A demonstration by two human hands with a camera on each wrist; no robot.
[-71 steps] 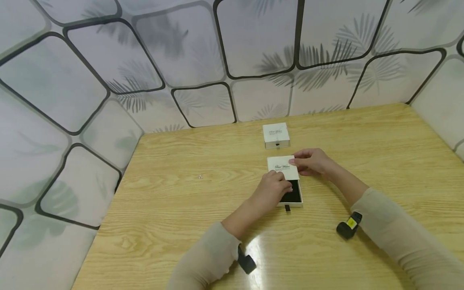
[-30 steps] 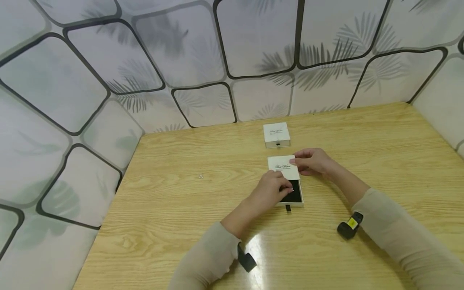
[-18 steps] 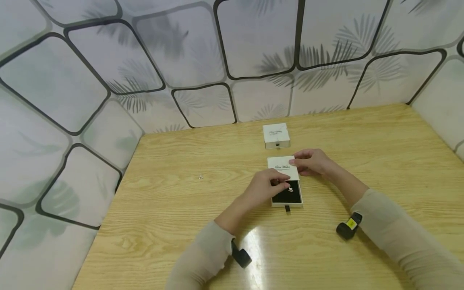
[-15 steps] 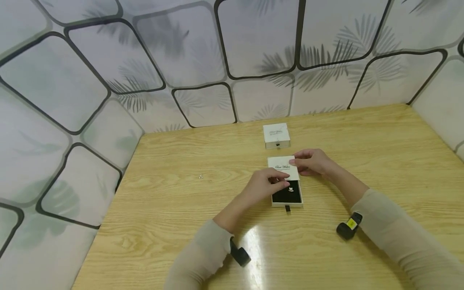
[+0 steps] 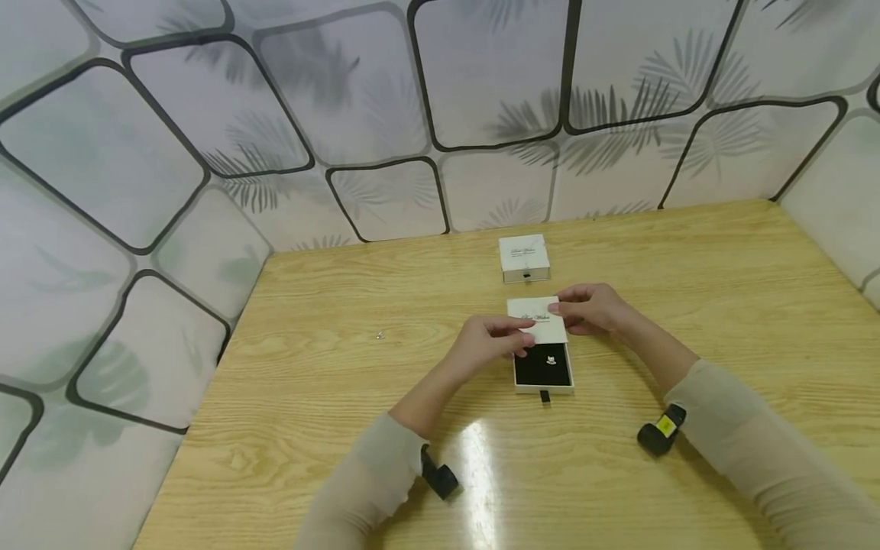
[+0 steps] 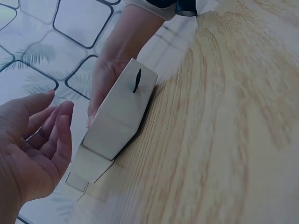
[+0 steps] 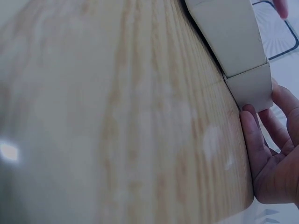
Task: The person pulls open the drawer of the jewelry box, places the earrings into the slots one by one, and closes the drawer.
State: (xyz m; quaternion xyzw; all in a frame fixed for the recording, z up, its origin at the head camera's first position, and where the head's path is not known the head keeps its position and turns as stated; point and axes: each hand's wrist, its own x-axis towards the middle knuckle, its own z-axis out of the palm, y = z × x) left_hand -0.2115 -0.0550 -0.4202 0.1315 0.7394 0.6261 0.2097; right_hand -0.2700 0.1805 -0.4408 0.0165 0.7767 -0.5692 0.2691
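Observation:
A white drawer-style jewellery box (image 5: 520, 305) lies on the table, its drawer (image 5: 543, 390) slid partway out toward the person. On the drawer's black lining (image 5: 535, 373) sits a small shiny piece of jewellery (image 5: 551, 360). My right hand (image 5: 593, 307) grips the far right part of the box's sleeve, thumb on top; the right wrist view shows its fingers (image 7: 254, 135) at the box's end. My left hand (image 5: 483, 338), fingers loosely bent and holding nothing, hovers over the box's left side. The left wrist view shows that left hand (image 6: 35, 144) apart from the box.
A second white box (image 5: 525, 258), closed, stands behind the first near the wall. Tiny shiny pieces (image 5: 380, 334) lie on the wooden table (image 5: 309, 397) at the left. A patterned wall (image 5: 495, 183) borders the table's back.
My left hand has let go of the small jewellery piece, leaving it on the black lining, and has drawn back to the left. My right hand keeps its grip on the box.

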